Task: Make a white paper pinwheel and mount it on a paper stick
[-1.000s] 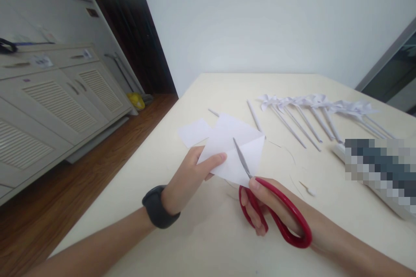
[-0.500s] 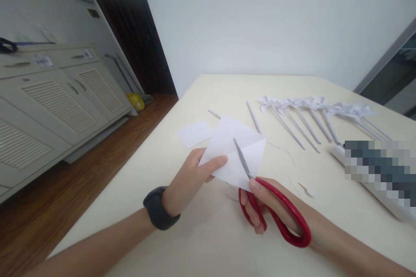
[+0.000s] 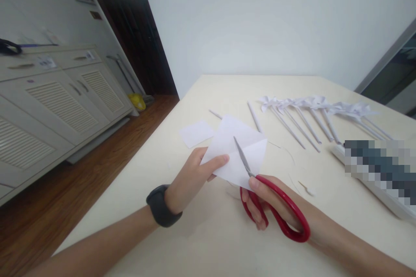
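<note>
My left hand (image 3: 198, 173), with a black band on its wrist, pinches a white square of paper (image 3: 224, 136) at its left edge, thumb on top. A crease runs across the sheet towards its right corner. In my right hand (image 3: 266, 190) are red-handled scissors (image 3: 294, 212), my fingers in the loops. One blade lies over the paper's face, its tip near the middle; the other blade is hidden beneath the sheet. Another white paper piece (image 3: 196, 133) lies on the table just behind my left hand.
Several white paper pinwheels on rolled sticks (image 3: 312, 104) lie at the back right of the table (image 3: 208, 242). A loose paper stick (image 3: 255, 117) is behind the sheet. Thin wires and a small white piece with a brown tip (image 3: 307, 189) lie at right, near a partly pixelated white object (image 3: 367, 186).
Both hands, the paper and the scissors stay almost in place. The view has shifted very slightly, and the scissor handles sit a touch higher.
</note>
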`<act>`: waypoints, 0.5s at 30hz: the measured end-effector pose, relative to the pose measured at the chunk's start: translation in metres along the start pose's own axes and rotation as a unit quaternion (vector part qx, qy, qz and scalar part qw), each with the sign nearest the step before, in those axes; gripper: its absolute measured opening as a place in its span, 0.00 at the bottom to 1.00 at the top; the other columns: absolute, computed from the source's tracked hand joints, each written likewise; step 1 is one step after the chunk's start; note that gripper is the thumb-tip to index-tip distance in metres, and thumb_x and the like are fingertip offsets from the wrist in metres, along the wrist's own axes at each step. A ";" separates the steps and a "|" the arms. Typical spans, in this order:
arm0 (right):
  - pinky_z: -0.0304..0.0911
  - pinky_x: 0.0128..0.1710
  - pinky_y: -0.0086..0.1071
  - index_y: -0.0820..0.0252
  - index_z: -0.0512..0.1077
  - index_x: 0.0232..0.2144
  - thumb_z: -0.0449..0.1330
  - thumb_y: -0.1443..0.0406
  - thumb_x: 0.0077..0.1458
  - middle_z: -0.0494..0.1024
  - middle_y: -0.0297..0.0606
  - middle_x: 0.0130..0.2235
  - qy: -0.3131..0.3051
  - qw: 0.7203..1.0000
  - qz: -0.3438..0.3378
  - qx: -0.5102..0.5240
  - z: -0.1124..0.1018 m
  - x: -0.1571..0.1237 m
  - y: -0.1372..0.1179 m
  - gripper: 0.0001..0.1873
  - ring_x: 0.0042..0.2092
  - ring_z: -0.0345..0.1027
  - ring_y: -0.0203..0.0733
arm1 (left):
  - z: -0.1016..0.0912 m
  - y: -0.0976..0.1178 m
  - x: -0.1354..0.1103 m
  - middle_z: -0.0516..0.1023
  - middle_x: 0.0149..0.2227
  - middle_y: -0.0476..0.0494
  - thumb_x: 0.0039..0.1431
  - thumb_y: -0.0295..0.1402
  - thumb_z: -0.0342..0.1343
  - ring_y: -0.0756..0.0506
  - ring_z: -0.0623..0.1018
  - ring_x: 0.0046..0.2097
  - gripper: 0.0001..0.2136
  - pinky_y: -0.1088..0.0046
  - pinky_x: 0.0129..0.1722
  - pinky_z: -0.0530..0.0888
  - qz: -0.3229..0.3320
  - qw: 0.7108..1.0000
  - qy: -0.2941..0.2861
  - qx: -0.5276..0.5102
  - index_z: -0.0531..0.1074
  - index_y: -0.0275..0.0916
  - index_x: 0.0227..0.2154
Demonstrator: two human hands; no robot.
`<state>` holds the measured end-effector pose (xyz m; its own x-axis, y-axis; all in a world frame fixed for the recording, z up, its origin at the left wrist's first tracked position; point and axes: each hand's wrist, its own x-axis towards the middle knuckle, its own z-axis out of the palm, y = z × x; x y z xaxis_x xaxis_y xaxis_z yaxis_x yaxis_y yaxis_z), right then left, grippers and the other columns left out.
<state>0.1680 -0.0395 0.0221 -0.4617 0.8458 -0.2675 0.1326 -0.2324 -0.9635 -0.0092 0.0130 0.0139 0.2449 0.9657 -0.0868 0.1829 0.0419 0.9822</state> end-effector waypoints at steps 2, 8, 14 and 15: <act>0.54 0.20 0.28 0.61 0.65 0.23 0.47 0.47 0.52 0.62 0.28 0.15 0.002 1.000 0.002 -0.016 0.000 0.000 0.001 0.24 0.18 0.56 0.32 | 0.000 0.000 0.000 0.60 0.20 0.52 0.49 0.38 0.54 0.52 0.61 0.22 0.11 0.78 0.20 0.58 0.003 1.000 0.004 0.008 0.63 0.37 0.20; 0.55 0.20 0.28 0.61 0.65 0.23 0.48 0.46 0.52 0.62 0.29 0.16 -0.002 1.000 -0.001 0.007 0.000 0.004 0.007 0.24 0.18 0.57 0.33 | 0.001 0.000 -0.001 0.60 0.21 0.52 0.51 0.38 0.52 0.52 0.60 0.23 0.11 0.78 0.20 0.57 0.001 1.000 -0.024 0.008 0.63 0.37 0.20; 0.55 0.21 0.29 0.61 0.67 0.28 0.48 0.47 0.52 0.61 0.29 0.15 0.003 1.000 -0.010 0.014 0.001 0.005 0.007 0.24 0.18 0.56 0.33 | 0.000 0.000 -0.001 0.62 0.21 0.52 0.51 0.39 0.53 0.51 0.63 0.24 0.11 0.77 0.21 0.58 -0.020 0.999 -0.021 0.033 0.64 0.38 0.21; 0.55 0.21 0.29 0.61 0.67 0.28 0.48 0.47 0.52 0.61 0.28 0.15 0.006 1.000 -0.007 0.012 0.001 0.004 0.007 0.23 0.18 0.56 0.33 | 0.000 0.000 -0.001 0.62 0.21 0.52 0.51 0.39 0.53 0.51 0.63 0.24 0.11 0.77 0.21 0.58 -0.019 0.999 -0.025 0.033 0.64 0.38 0.21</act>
<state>0.1657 -0.0381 0.0141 -0.4523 0.8551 -0.2536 0.1044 -0.2317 -0.9672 -0.0096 0.0120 0.0138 0.2837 0.9496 -0.1334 0.2543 0.0596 0.9653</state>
